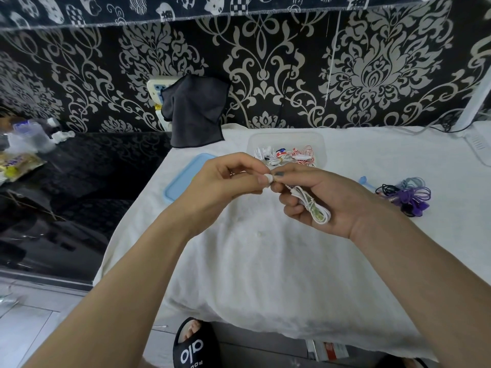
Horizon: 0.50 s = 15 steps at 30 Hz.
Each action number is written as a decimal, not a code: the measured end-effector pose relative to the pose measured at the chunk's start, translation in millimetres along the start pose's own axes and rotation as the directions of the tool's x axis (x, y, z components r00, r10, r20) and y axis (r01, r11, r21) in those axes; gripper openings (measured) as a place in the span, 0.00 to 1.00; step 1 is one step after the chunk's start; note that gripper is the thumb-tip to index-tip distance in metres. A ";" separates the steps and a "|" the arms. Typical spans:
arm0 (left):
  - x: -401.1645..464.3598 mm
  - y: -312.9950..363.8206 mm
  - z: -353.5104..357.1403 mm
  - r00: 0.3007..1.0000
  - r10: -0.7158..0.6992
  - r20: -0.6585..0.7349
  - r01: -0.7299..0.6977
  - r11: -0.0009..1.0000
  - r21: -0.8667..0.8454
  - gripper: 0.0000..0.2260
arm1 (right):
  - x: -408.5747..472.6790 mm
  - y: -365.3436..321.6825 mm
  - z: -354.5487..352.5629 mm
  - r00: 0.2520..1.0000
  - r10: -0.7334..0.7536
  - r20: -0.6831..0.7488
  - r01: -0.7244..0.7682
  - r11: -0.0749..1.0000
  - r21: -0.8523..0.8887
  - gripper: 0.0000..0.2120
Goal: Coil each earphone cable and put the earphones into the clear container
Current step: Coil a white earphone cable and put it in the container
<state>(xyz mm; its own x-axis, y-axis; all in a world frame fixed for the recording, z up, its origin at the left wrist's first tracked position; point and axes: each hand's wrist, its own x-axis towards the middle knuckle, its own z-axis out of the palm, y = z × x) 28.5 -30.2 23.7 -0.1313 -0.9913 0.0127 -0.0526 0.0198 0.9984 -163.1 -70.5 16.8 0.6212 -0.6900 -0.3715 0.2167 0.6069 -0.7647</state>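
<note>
Securing a coiled cable. The right hand [316, 200] is cradling a bundle of white earphones [314, 205] in curled fingers, the loops lying across the palm above the white cloth [265, 261]. The left hand [233, 179] is pinching the cable's free end between thumb and fingertips, just beside the right thumb. The step appears to be the final wrap or tuck. To do it well, the person is best keeping light tension on the free end while the right fingers are pinning the loops flat, so that none springs loose. The clear container [285, 138], already holding white and red earphones, is standing just beyond the hands; its blue lid [183, 176] is lying alongside. A purple and dark tangle [406, 197] is lying uncoiled to the right.
</note>
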 end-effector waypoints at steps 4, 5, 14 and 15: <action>-0.3 1.6 2.0 1.000 0.009 -0.006 -0.009 1.000 0.000 0.06 | -1.7 -1.1 1.2 1.000 0.006 -0.011 -0.006 0.999 0.051 0.04; -0.8 2.7 2.5 1.000 0.018 -0.007 -0.018 1.000 0.002 0.06 | -2.2 -1.3 2.0 1.000 0.009 -0.006 -0.009 0.998 0.066 0.04; -3.7 7.8 3.1 0.993 0.119 -0.022 -0.118 0.992 0.052 0.07 | -6.1 -2.3 5.6 0.999 0.028 0.019 -0.031 0.988 0.155 0.06; -4.0 7.6 3.0 0.993 0.121 -0.017 -0.120 0.991 0.052 0.07 | -6.4 -2.0 5.8 0.999 0.029 0.021 -0.032 0.988 0.153 0.07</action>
<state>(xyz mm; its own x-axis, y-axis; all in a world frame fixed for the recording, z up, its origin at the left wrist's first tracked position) 25.7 -25.6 31.1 -0.1194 -0.9837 0.1342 -0.0882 0.1452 0.9855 -163.2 -65.0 23.8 0.6427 -0.6639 -0.3823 0.3098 0.6817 -0.6629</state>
